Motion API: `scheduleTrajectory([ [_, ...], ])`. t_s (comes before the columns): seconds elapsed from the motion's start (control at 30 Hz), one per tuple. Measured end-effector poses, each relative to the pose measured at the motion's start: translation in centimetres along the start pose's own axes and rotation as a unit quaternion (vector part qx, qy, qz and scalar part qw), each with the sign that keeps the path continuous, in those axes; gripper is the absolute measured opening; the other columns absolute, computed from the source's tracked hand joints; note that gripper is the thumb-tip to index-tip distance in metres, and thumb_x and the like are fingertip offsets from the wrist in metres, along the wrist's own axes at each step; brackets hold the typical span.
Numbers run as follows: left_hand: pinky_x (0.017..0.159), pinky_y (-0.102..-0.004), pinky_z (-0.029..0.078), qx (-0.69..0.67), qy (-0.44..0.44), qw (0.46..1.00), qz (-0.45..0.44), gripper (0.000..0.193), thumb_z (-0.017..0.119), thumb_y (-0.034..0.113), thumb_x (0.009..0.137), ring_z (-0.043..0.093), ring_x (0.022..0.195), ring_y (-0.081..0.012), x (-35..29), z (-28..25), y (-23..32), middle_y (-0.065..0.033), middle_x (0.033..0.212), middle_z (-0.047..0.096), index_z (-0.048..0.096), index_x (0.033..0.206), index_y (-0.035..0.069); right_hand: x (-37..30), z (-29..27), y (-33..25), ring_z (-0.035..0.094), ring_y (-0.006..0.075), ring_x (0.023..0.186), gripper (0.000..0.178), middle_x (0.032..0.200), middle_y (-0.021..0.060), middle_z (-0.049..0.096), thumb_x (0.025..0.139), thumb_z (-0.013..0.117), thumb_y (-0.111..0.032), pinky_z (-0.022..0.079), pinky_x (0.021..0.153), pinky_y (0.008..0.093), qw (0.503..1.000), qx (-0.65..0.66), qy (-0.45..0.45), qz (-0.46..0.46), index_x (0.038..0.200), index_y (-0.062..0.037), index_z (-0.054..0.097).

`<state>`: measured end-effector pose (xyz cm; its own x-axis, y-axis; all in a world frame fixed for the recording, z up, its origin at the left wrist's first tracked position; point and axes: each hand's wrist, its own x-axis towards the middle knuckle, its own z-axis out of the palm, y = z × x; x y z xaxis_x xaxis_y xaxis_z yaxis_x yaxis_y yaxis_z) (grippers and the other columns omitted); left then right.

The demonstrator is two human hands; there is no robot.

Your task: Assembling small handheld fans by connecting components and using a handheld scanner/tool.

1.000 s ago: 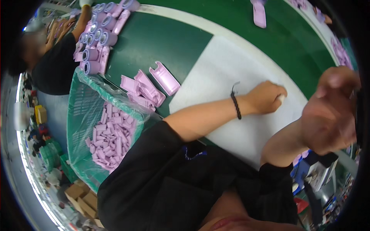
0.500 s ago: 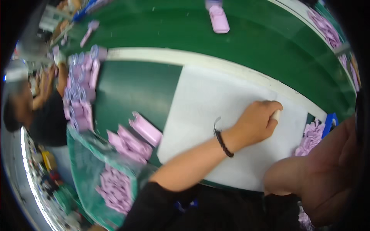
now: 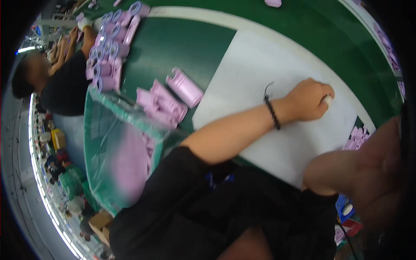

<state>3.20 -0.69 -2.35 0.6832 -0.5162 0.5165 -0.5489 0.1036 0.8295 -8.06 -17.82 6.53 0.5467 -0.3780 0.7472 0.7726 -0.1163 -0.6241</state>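
Note:
My left hand [image 3: 308, 100], with a dark braided bracelet at its wrist, is closed on the right part of a white sheet [image 3: 247, 82]. A small white piece [image 3: 328, 101] shows at its thumb; I cannot tell whether it is held or is a finger cover. At the right edge, very close and dim, is my right hand [image 3: 381, 169]; its fingers are not distinguishable. A blurred pink shape [image 3: 130, 162] appears over the green-lined bin [image 3: 97, 143], left of my body. Several pink plastic shells [image 3: 185, 88] lie between bin and sheet.
Pink housings with lilac rings [image 3: 110, 45] stand in rows at the table's far left. Beyond them a co-worker in a dark shirt [image 3: 65, 86] reaches forward. A pale rail [image 3: 195, 15] borders the green belt [image 3: 312, 26]. Small pink parts [image 3: 357, 138] lie at right.
The whole view has shifted, so the table sits higher. A blurred pink shape has appeared over the bin. My left hand stays closed on the sheet, slightly farther right in view.

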Motion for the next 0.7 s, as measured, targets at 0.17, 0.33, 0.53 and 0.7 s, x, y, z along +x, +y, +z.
scheduleTrajectory([
  [0.17,0.061,-0.0341,0.048,0.007,-0.034,0.998,-0.059,0.02,0.054,0.002,0.076,0.057,0.058,-0.028,-0.9,-0.8,0.3,-0.0101,0.073,0.068,0.068,0.091,0.002,2.8,10.1,-1.4,0.056,0.0157,0.063,0.041,0.113,0.0195,0.063,0.095,0.047,-0.007,0.045,0.053,0.0217,0.997,0.058,-0.031,-0.051,0.135,-0.0037,0.048],
  [0.33,0.061,-0.0356,0.048,-0.003,-0.036,0.998,-0.056,0.021,0.054,0.003,0.078,0.058,0.06,-0.0281,-1.6,-0.1,0.9,-0.012,0.074,0.068,0.069,0.093,0.002,6.4,14.1,-3.7,0.057,0.0162,0.064,0.041,0.118,0.0206,0.064,0.096,0.047,-0.009,0.046,0.054,0.0219,0.981,0.104,-0.084,-0.138,0.137,-0.005,0.048],
  [0.53,0.07,-0.0401,0.05,0.006,-0.08,0.991,-0.103,0.022,0.053,0.005,0.078,0.062,0.072,-0.0346,-1.4,-1.3,1.8,-0.0153,0.08,0.069,0.068,0.093,0.002,5.2,17.3,-3.1,0.054,0.0155,0.053,0.027,0.082,0.0199,0.069,0.091,0.051,0.0,0.042,0.047,0.02,0.984,-0.05,-0.151,-0.082,0.116,0.004,0.062],
  [0.7,0.069,-0.0393,0.05,0.002,-0.075,0.991,-0.111,0.023,0.053,0.004,0.078,0.061,0.07,-0.0329,-1.1,-1.1,1.7,-0.0147,0.078,0.068,0.068,0.095,0.0,4.0,21.1,-2.1,0.066,0.0262,0.071,0.032,0.093,0.0148,0.07,0.08,0.063,-0.001,0.051,0.061,0.0299,0.871,-0.19,-0.453,-0.016,0.113,-0.0003,0.065],
])
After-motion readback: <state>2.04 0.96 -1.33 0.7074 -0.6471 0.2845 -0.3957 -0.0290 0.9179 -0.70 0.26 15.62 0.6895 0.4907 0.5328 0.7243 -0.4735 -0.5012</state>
